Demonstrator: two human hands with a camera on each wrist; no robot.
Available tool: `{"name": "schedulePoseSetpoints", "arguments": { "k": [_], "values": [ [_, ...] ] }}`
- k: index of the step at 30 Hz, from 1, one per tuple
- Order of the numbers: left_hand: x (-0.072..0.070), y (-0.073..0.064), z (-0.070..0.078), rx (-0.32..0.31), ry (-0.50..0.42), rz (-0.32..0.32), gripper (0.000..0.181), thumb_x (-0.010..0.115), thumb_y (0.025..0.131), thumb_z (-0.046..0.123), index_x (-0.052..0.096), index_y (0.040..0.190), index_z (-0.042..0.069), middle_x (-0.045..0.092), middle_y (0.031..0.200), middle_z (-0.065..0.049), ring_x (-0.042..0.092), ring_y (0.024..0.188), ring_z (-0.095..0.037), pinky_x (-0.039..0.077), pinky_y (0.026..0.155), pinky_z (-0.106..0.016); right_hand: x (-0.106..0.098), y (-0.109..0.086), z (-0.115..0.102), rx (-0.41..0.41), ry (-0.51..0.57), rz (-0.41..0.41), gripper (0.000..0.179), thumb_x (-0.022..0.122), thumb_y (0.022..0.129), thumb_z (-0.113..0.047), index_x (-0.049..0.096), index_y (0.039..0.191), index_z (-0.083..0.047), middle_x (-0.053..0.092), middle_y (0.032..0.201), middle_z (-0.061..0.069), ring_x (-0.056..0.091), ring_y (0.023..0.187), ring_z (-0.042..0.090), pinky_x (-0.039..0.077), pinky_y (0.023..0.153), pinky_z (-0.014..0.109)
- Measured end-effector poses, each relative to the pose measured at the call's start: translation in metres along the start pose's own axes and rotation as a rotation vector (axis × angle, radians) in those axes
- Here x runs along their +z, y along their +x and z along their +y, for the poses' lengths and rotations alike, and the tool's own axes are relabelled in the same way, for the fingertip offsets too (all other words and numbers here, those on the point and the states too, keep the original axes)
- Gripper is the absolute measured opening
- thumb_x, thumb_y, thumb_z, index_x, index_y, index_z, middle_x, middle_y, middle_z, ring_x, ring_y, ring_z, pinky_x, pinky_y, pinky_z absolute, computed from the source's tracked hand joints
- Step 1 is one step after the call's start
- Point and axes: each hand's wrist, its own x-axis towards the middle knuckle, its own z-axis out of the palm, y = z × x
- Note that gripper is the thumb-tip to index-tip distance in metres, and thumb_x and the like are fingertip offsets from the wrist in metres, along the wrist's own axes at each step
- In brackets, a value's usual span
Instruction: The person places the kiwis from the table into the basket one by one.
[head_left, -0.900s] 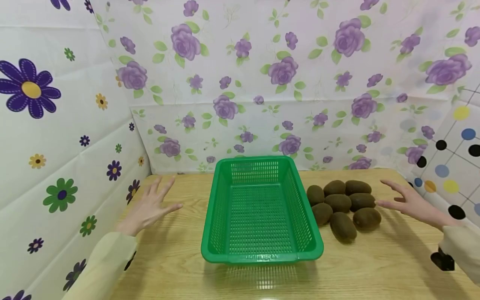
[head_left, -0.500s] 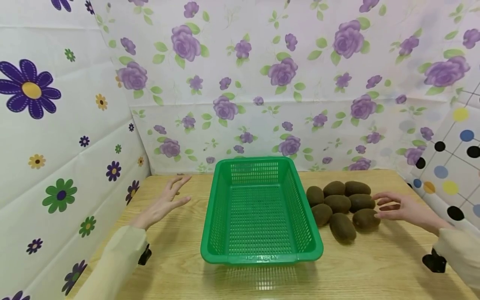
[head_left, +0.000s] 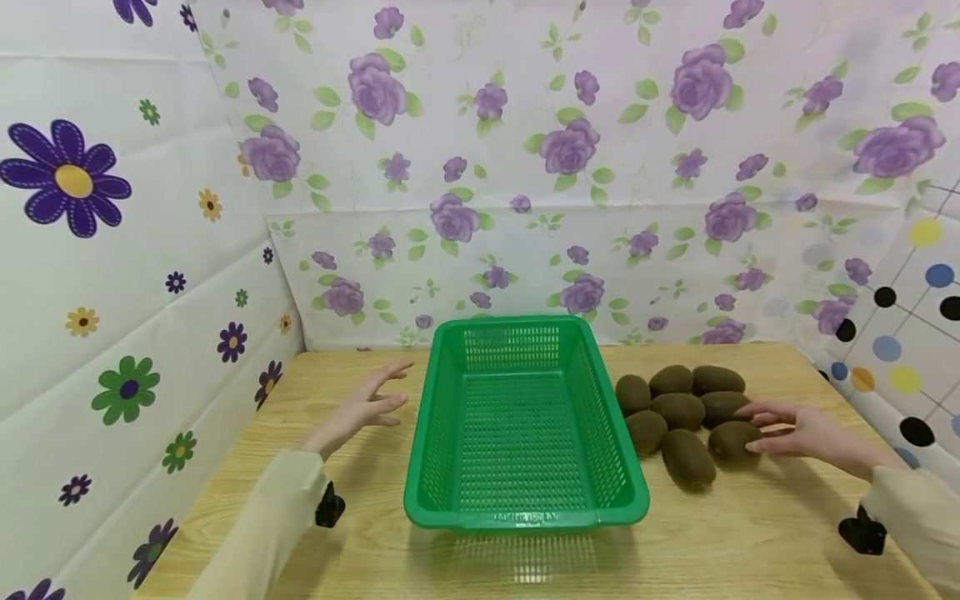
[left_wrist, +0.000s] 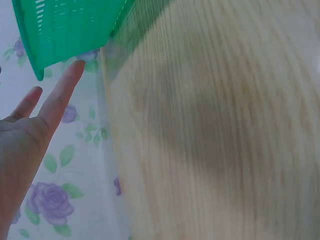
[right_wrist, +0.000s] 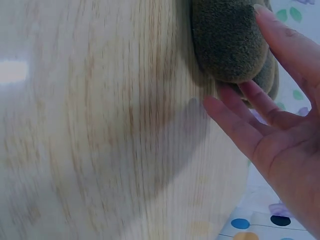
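Observation:
My right hand is at the right edge of a group of brown, fuzzy kiwis. Its fingertips come right up to the nearest kiwi, with the fingers spread and not closed round it. In the right wrist view the thumb lies along one side of that kiwi and the other fingers reach by its end. My left hand hovers over the table left of a green plastic basket, fingers extended and holding nothing. The left wrist view shows its fingertips pointing toward the basket's wall.
The basket stands mid-table between the hands, with only its perforated floor showing inside. The wooden table backs onto a flowered cloth. Patterned cloths also border the left and right sides. A dark wrist device hangs below the right sleeve.
My right hand has moved left and slightly down to the nearest kiwi. The left hand has moved right, closer to the basket. Kiwis and basket stay in place.

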Motion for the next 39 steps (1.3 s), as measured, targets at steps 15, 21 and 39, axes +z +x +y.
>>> {"name": "schedulePoseSetpoints", "arguments": {
  "k": [15,21,39],
  "values": [
    [0.024,0.013,-0.009,-0.042,-0.144,-0.013,0.053,0.055,0.092,0.023,0.032,0.141,0.023,0.020,0.138,-0.009,0.040,0.116,-0.032,0.041,0.085,-0.048,0.009,0.005,-0.001,0.063,-0.020,-0.054,0.064,0.065,0.084,-0.021,0.036,0.136,0.000,0.023,0.131,0.040,0.022,0.118,0.053,0.048,0.073,0.032],
    [0.027,0.014,-0.011,-0.048,-0.183,-0.021,0.054,0.055,0.091,0.024,0.033,0.140,0.024,0.015,0.140,-0.010,0.038,0.118,-0.030,0.038,0.088,-0.050,0.010,0.009,0.003,0.015,-0.075,-0.033,0.058,0.066,0.083,-0.020,0.041,0.131,0.002,0.025,0.130,0.039,0.025,0.116,0.055,0.047,0.075,0.039],
    [0.035,0.017,-0.013,0.004,-0.348,-0.055,0.058,0.051,0.093,0.009,0.024,0.144,0.017,0.014,0.142,-0.015,0.037,0.118,-0.038,0.040,0.087,-0.046,0.015,0.010,0.006,-0.034,-0.087,0.041,0.046,0.070,0.080,-0.015,0.047,0.118,-0.001,0.050,0.110,0.022,0.053,0.092,0.024,0.049,0.064,0.034]
  ]
}}
